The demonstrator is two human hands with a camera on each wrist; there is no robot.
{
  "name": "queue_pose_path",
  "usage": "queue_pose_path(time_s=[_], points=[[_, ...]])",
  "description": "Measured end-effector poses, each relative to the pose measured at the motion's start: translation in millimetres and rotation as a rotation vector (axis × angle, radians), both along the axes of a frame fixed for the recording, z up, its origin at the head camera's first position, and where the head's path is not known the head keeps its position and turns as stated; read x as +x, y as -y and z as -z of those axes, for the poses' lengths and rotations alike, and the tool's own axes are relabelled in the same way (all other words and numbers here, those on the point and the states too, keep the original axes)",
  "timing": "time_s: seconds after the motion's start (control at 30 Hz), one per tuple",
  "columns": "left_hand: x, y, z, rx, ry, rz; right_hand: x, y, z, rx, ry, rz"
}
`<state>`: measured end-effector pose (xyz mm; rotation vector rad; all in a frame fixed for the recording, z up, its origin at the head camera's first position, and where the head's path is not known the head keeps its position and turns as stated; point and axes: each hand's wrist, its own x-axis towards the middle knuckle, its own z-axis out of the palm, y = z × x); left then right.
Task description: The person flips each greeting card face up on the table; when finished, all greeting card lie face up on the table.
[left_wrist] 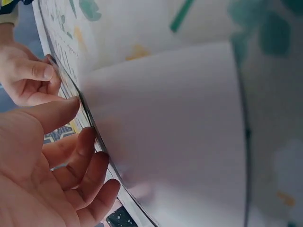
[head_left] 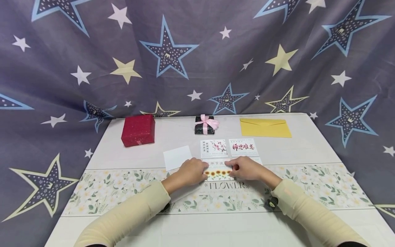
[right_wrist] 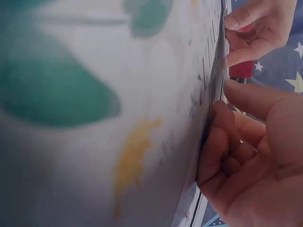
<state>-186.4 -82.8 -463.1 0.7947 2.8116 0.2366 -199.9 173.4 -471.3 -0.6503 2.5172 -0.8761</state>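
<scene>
A card printed with sunflowers [head_left: 218, 173] and a line of characters lies on the floral band of the table cover. At its left edge my left hand [head_left: 189, 171] pinches it with thumb and fingertips. My right hand [head_left: 249, 168] grips the opposite edge with curled fingers. Beyond it lie a card with red blossoms [head_left: 214, 148] and a card with red characters [head_left: 243, 147]. Part of another white card [head_left: 258, 160] shows behind the right hand. A blank white card [head_left: 176, 157] is left of my left hand. The left wrist view shows a blank white sheet [left_wrist: 170, 132] beside the fingers.
Along the back stand a red box [head_left: 138, 130] at left and a small black box [head_left: 205, 125] with a pink ribbon bow. A yellow envelope [head_left: 265, 128] lies at back right. A star-patterned curtain [head_left: 197, 61] hangs behind the table [head_left: 197, 230].
</scene>
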Motion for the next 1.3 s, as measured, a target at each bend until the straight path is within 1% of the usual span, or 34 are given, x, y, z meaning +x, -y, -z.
queue_pose_path(time_s=[0.2,0.33,0.47,0.57,0.63,0.7,0.83,0.93,1.0,1.07,1.17,1.3], points=[[0.8,-2,-2.7,-0.025,-0.003,0.004,-1.6,-1,-0.2,0.017,-0.016,0.019],[-0.2,1,-6.3,-0.018,0.026,0.021,-2.9,-3,-0.5,0.01,0.006,0.005],[-1.7,8,-9.7,-0.012,0.07,0.04,-5.3,-6,-3.8,0.009,0.025,-0.048],[-4.9,14,-11.9,0.019,0.103,0.036,-9.5,-7,-10.6,0.004,0.0,-0.108],[-8.0,20,-15.2,0.043,0.117,0.013,-13.9,-5,-16.6,0.001,-0.032,-0.141],[-11.6,27,-19.6,0.057,0.115,-0.011,-19.5,-2,-22.6,0.007,-0.072,-0.162],[-18.7,44,-31.7,0.061,0.094,-0.073,-31.3,10,-29.9,0.016,-0.102,-0.15],[-23.1,59,-38.7,0.062,0.081,-0.118,-39.2,23,-30.3,0.002,-0.091,-0.126],[-24.9,72,-42.0,0.058,0.08,-0.146,-44.1,32,-29.5,-0.015,-0.087,-0.125],[-26.1,85,-42.2,0.059,0.087,-0.175,-49.4,42,-28.4,-0.031,-0.082,-0.125],[-26.6,103,-39.5,0.048,0.097,-0.213,-57.9,59,-26.9,-0.045,-0.088,-0.125],[-26.0,123,-30.0,0.024,0.107,-0.268,-68.9,81,-24.4,-0.054,-0.103,-0.111]])
